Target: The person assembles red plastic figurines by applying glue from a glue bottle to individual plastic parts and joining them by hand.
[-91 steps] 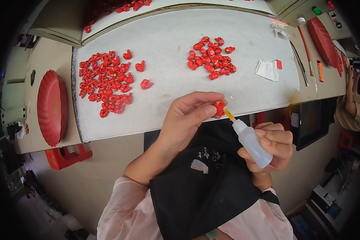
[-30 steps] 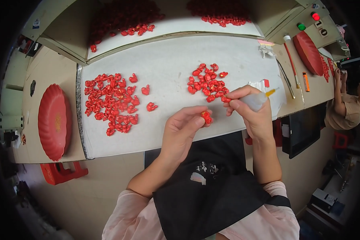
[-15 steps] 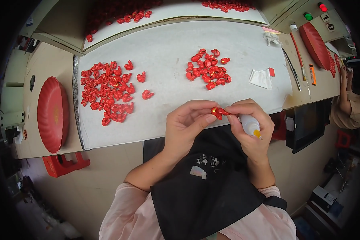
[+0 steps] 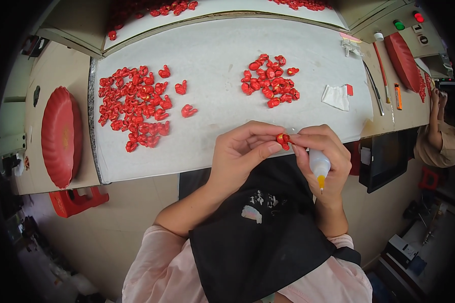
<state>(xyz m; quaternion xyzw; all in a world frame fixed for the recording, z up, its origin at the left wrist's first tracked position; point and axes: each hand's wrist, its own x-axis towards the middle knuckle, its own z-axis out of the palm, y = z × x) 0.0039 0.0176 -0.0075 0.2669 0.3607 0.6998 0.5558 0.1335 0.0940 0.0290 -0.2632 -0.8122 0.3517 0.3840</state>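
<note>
Between thumb and fingers, my left hand (image 4: 240, 156) pinches a small glossy red piece with a gold spot, perhaps a figurine (image 4: 283, 140). My right hand (image 4: 328, 156) is closed around a white squeeze bottle (image 4: 319, 164), whose yellow needle tip points down toward my lap. The thumb and index finger of that hand also meet at the right side of the red figurine. Similar red pieces lie on the white sheet (image 4: 212, 76) in a large group (image 4: 131, 101) at left and a smaller group (image 4: 270, 81) at centre right.
A red scalloped tray (image 4: 60, 136) sits at far left, another tray (image 4: 402, 55) at far right. A crumpled white tissue (image 4: 336, 97), a red-handled brush (image 4: 381, 70) and an orange tube (image 4: 398, 96) lie at right. A shelf (image 4: 227, 20) with more red pieces borders the back.
The squeeze bottle has tilted so its yellow tip points more downward. Both hands have shifted slightly right with the red figurine, and the whole view has moved a little.
</note>
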